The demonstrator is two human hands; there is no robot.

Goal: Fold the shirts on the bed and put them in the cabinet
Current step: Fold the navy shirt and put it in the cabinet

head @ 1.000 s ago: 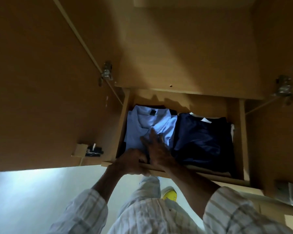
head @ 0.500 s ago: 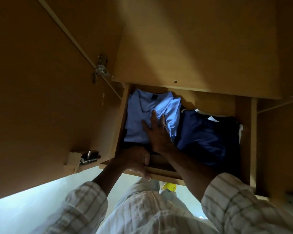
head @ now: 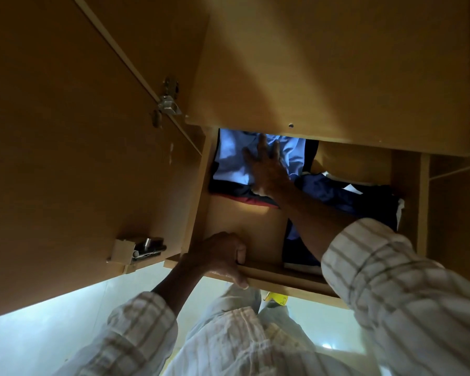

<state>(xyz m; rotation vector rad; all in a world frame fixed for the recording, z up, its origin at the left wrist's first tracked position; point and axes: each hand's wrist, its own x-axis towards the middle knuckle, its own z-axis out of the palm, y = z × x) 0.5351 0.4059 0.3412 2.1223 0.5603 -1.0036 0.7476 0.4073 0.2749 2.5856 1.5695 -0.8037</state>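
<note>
— While the right hand (head: 266, 169) lies flat on the light blue shirt (head: 232, 161), fingers straight and spread, where does that shirt sit now?

— Far back on the left of the cabinet (head: 323, 63) compartment, its far edge tucked under the shelf above. A second ago it lay close to the near lip; it has slid deep, and bare wood floor now shows between it and the front edge.

— Is the hand gripping the cloth?

— No, it presses with an open palm; nothing is pinched. A dark garment with a red edge (head: 244, 198) peeks out beneath the blue one, though the shadow makes it hard to say whether that is one piece or two.

— And the left hand (head: 223, 256)?

— It curls around the near front edge of the compartment floor, thumb on top, fingers wrapped below. It held the same edge half a second ago.

— What about the navy shirt (head: 345, 199)?

— It stays on the right side, just beside the blue one, partly hidden by the right forearm. A white tag (head: 352, 188) shows on it, as before.

— Anything else?

— The open cabinet door (head: 65, 158) stands at left with its hinge (head: 168, 103) and a latch (head: 144, 249). Striped sleeves (head: 391, 280) fill the near view, and a yellow shoe (head: 277, 298) shows below on the pale floor (head: 38, 335).
</note>
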